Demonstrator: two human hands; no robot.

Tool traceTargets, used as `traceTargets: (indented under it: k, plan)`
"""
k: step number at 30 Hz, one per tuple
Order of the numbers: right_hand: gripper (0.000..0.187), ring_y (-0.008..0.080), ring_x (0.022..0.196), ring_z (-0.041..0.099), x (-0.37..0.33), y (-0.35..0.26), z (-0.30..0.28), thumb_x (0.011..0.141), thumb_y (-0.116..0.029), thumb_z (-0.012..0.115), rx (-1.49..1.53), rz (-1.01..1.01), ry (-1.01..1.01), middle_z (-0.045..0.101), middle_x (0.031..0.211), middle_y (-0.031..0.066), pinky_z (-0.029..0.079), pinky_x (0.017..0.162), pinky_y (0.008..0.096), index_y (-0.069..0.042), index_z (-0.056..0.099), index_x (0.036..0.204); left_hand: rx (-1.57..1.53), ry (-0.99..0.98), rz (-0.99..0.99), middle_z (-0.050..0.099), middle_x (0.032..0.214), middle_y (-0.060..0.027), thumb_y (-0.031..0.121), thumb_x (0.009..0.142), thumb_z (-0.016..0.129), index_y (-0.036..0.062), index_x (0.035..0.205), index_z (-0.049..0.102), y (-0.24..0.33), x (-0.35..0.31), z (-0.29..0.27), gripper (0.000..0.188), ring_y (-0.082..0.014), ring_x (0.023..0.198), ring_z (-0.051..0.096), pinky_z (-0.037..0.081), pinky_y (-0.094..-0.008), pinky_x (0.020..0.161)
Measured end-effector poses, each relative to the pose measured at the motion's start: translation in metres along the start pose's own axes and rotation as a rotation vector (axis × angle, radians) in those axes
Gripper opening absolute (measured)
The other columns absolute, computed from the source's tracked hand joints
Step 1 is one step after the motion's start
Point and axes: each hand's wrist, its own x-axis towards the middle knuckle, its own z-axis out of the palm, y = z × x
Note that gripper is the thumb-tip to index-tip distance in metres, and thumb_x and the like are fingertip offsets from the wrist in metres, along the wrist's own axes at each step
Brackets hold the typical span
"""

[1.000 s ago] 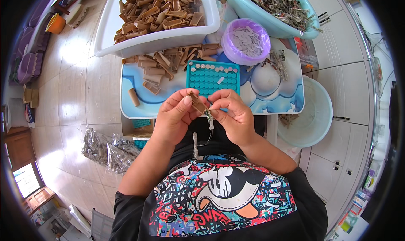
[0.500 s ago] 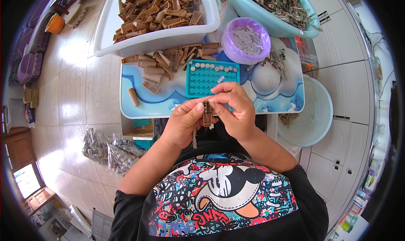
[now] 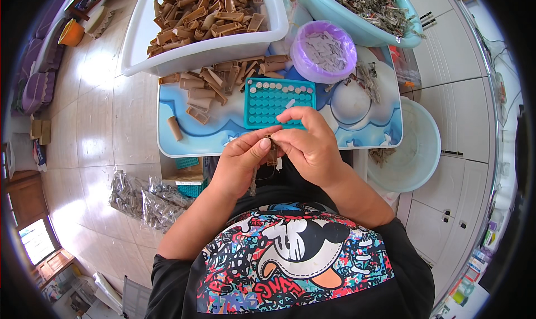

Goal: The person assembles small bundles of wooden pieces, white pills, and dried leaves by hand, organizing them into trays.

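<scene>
Both hands meet just off the near edge of the table, around a small brown plastic housing [image 3: 272, 156]. My left hand [image 3: 239, 161] is closed on its left side, thumb at the upper end. My right hand [image 3: 310, 149] pinches at the upper end, thumb and forefinger together and other fingers curled. A thin greyish wire bundle [image 3: 253, 186] hangs below my left hand. What sits inside the housing is mostly hidden by the fingers. Just beyond the hands lies a teal tray [image 3: 247, 104] with round pockets, white round pieces along its far row and a small white strip [image 3: 290, 103].
Loose brown housings [image 3: 198, 98] lie left of the tray, before a white bin [image 3: 209, 54] heaped with more. A purple-lined tub [image 3: 322, 78] holds grey-white strips. Behind it, a light-blue basin [image 3: 363, 33] holds wired parts. Another basin [image 3: 427, 146] stands right of the table [image 3: 190, 146].
The housing has turned and tilted slightly in my fingers, so less of its inside shows. My right hand has closed in a little over its upper end. The wire bundle has shifted slightly left.
</scene>
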Motion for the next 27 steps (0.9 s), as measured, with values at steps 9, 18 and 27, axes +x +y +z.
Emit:
traceTargets:
  k: [9, 18, 27]
  plan:
    - [0.021, 0.0268, 0.082, 0.058, -0.003, 0.005, 0.006, 0.074, -0.003, 0.069, 0.21, 0.164, -0.007, 0.057, 0.092, 0.0115, 0.048, 0.073, 0.0343, -0.003, 0.058, 0.093, 0.065, 0.027, -0.008, 0.064, 0.098, -0.007, 0.017, 0.093, 0.053, -0.0023, 0.114, 0.057, 0.006, 0.001, 0.001, 0.029, -0.015, 0.086, 0.062, 0.05, -0.0288, 0.079]
    - [0.055, 0.0215, 0.071, 0.064, -0.027, -0.011, 0.012, 0.067, -0.019, 0.08, 0.131, 0.293, -0.1, 0.063, 0.079, 0.0072, 0.05, 0.061, 0.0317, -0.006, 0.045, 0.108, 0.003, 0.19, 0.071, 0.063, 0.093, -0.0063, 0.016, 0.094, 0.053, -0.0003, 0.111, 0.057, 0.009, 0.003, 0.01, 0.024, -0.0143, 0.078, 0.062, 0.052, -0.0272, 0.071]
    - [0.046, 0.0218, 0.069, 0.067, -0.027, -0.014, 0.022, 0.07, -0.007, 0.074, 0.216, 0.384, -0.042, 0.065, 0.076, 0.0076, 0.052, 0.06, 0.0307, -0.004, 0.044, 0.104, 0.028, 0.19, 0.208, 0.062, 0.1, -0.0067, 0.015, 0.093, 0.054, 0.001, 0.112, 0.054, -0.001, 0.005, 0.008, 0.023, -0.0134, 0.085, 0.061, 0.051, -0.0284, 0.077]
